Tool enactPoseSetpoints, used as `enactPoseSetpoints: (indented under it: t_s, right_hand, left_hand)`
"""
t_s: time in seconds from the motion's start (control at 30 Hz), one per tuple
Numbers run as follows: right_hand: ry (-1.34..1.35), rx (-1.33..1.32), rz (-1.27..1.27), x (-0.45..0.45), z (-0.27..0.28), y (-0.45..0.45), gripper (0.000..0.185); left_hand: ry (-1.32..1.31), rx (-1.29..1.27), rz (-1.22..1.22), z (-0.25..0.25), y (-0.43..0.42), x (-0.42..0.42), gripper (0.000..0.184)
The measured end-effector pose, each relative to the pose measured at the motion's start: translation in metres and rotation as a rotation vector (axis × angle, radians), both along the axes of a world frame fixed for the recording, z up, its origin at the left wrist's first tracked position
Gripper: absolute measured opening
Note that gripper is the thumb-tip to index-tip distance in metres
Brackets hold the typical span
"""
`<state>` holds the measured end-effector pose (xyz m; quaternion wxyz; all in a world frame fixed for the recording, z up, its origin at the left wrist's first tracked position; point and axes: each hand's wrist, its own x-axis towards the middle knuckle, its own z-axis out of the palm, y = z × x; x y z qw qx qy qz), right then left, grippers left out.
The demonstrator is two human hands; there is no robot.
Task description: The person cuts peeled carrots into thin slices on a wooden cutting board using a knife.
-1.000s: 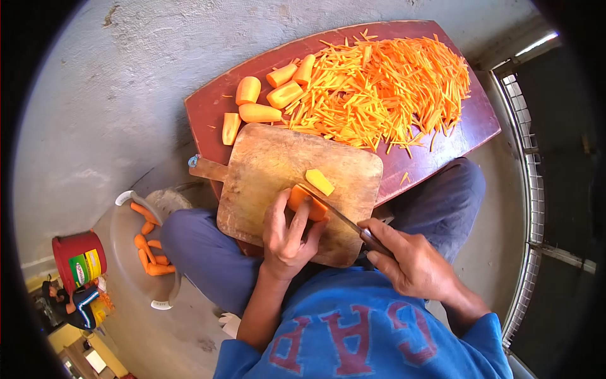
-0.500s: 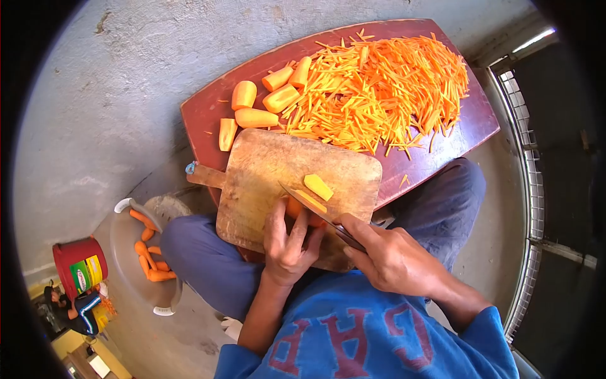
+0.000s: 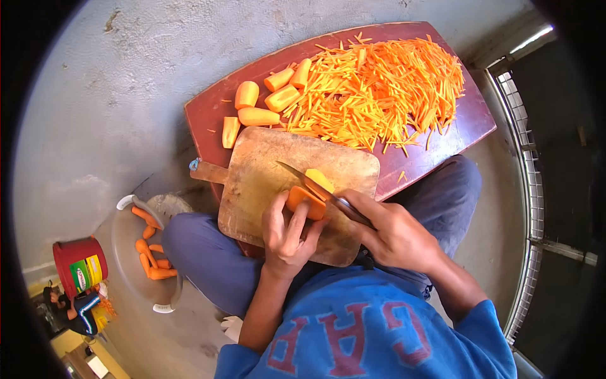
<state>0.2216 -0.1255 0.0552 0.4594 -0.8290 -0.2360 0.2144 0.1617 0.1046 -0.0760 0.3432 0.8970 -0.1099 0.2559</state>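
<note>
Showing a smooth, flat-cut orange face, the blocky carrot piece point(image 3: 307, 197) lies on the scratched wooden board point(image 3: 262, 167), held by the left hand point(image 3: 285, 243). The right hand point(image 3: 392, 232) grips the pointed metal knife point(image 3: 304, 179) by its dark handle point(image 3: 352, 212). Beyond: pale-yellow slice point(image 3: 320, 179), matchstick carrot strips point(image 3: 385, 88), glossy red tabletop point(image 3: 207, 115).

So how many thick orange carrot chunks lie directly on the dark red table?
6: one chunk nearest the handle of the wooden board, one by the board's far edge, one beyond that, three beside the orange shreds, possibly hiding more.
</note>
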Motion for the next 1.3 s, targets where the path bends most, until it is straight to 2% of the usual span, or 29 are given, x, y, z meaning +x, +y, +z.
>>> enactPoseSetpoints:
  t_s: [0.1,0.23,0.27,0.6,0.7,0.87,0.97,1.07,1.17,1.3]
  right_hand:
    - [0.184,-0.113,-0.025,-0.018,0.026,-0.016,0.052]
    - [0.211,-0.197,-0.031,-0.037,0.036,-0.024,0.055]
    - [0.108,-0.144,0.011,-0.040,0.030,-0.028,0.058]
    - [0.077,-0.204,0.080,-0.032,0.030,-0.008,0.060]
    - [0.082,-0.200,0.087,-0.023,0.030,0.000,0.060]
    - [0.046,-0.203,0.106,-0.010,0.018,0.012,0.056]
    - [-0.091,-0.101,0.127,0.001,-0.005,0.024,0.058]
    - [0.058,-0.260,0.165,0.014,-0.009,0.035,0.055]
    - [0.036,-0.086,0.082,0.016,-0.030,0.022,0.050]
    - [0.069,-0.080,-0.011,0.001,0.005,0.004,0.050]
  left_hand:
    - [0.012,0.001,0.010,-0.001,0.001,-0.001,0.070]
    - [0.011,-0.019,0.002,-0.004,0.001,-0.002,0.069]
    - [0.008,-0.013,-0.004,-0.003,0.002,-0.001,0.068]
    - [-0.007,0.067,-0.023,0.004,0.006,-0.001,0.068]
    - [-0.029,0.073,0.002,0.002,0.004,0.000,0.058]
    - [-0.011,0.067,0.015,-0.001,0.002,-0.002,0.058]
    - [-0.033,0.075,0.004,-0.001,0.003,-0.001,0.057]
    - [-0.059,0.080,0.014,-0.003,0.003,0.001,0.058]
    - [-0.041,0.073,0.025,0.001,0.003,-0.001,0.061]
    - [-0.058,0.073,0.040,0.001,0.003,0.000,0.067]
